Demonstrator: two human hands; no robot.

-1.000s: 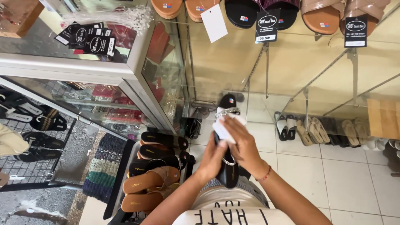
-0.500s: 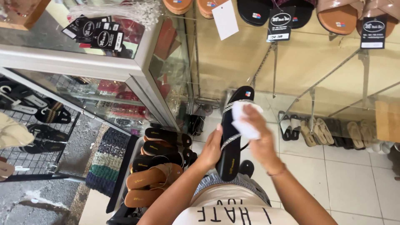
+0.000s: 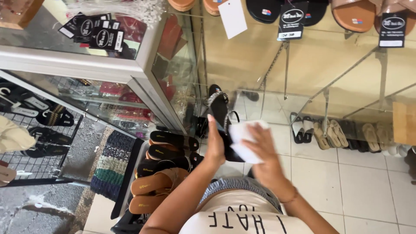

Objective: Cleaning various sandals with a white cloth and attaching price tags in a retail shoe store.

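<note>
sandal [image 3: 220,113] – matt black, glittery strap | cloth [image 3: 245,141] – soft white | floor tiles [image 3: 368,190] – glossy

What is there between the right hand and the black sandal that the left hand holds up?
A white cloth lies between them. The right hand presses it against the side of the black sandal, so the palm does not seem to touch the sandal. The left hand grips the sandal directly, with nothing visible in between.

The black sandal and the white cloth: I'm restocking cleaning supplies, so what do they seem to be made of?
The black sandal, in the left hand, looks like smooth synthetic or leather with a dull sheen; its strap glitters as if studded with small stones. The white cloth under the right hand looks soft and matte, either fabric or tissue; blur leaves it open.
</note>
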